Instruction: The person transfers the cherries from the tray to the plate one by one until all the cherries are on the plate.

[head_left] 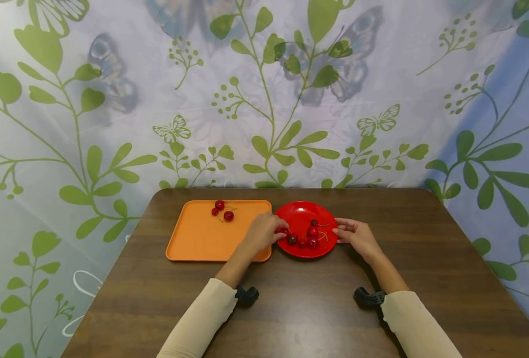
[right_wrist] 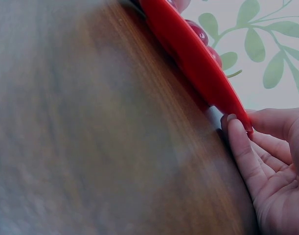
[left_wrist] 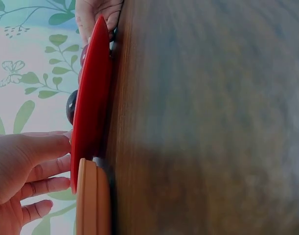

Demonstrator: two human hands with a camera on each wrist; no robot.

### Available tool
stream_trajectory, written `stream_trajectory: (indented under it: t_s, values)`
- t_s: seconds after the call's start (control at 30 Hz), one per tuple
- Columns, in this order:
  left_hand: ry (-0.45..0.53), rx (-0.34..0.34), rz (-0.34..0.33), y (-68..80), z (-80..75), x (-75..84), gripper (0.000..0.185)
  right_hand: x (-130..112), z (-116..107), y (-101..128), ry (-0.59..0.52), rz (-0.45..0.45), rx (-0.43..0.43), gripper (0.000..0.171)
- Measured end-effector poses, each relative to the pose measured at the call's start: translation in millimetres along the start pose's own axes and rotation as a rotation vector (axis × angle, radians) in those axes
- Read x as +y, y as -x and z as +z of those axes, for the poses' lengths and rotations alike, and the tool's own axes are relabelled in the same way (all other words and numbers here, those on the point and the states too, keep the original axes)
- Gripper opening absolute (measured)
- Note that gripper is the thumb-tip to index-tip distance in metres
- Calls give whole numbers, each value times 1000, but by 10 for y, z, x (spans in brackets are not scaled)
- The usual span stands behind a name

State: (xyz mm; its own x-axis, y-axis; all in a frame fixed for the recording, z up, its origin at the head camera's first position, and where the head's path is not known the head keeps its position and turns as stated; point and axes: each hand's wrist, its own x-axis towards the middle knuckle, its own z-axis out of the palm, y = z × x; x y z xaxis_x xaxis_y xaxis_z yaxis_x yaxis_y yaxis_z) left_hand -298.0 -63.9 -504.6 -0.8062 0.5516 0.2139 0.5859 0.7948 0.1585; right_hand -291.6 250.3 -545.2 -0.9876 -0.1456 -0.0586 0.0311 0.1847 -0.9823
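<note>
A red plate (head_left: 300, 213) carries several dark red cherries (head_left: 312, 242) with thin stems. At its left side my left hand (head_left: 261, 231) reaches over the rim, thumb and fingertips closing on a cherry (head_left: 283, 232) that they partly cover. In the left wrist view the raised rim hides those fingertips. On the far side my right hand (head_left: 356, 236) pinches the plate's right edge; the right wrist view shows its thumb (right_wrist: 243, 147) against the red rim. An orange tray (head_left: 197, 233) sits left of the plate, with 3 cherries (head_left: 228, 216) near its back.
The brown wooden table (head_left: 309, 308) holds both dishes near its back edge. Behind it hangs a cloth (head_left: 255, 114) printed with leaves and butterflies. The tray's right rim is close beside the plate, under the left forearm.
</note>
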Motion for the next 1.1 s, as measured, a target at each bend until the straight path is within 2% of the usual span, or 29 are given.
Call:
stream_trajectory:
  t_s: [0.27, 0.47, 0.63, 0.87, 1.1]
  values:
    - [41, -1, 25, 12, 13, 3, 21, 18, 7, 1, -1, -3, -1, 49]
    - [58, 0, 10, 12, -5, 5, 20, 27, -2, -7, -6, 3, 11, 47]
    - [91, 31, -9, 17, -47, -20, 21, 21, -10, -7, 0, 0, 4, 49]
    - [167, 61, -48, 24, -129, -110, 21, 16, -12, -9, 2, 3, 6, 49]
    - [269, 76, -89, 60, -167, -267, 20, 8, -4, 4, 7, 11, 1, 51]
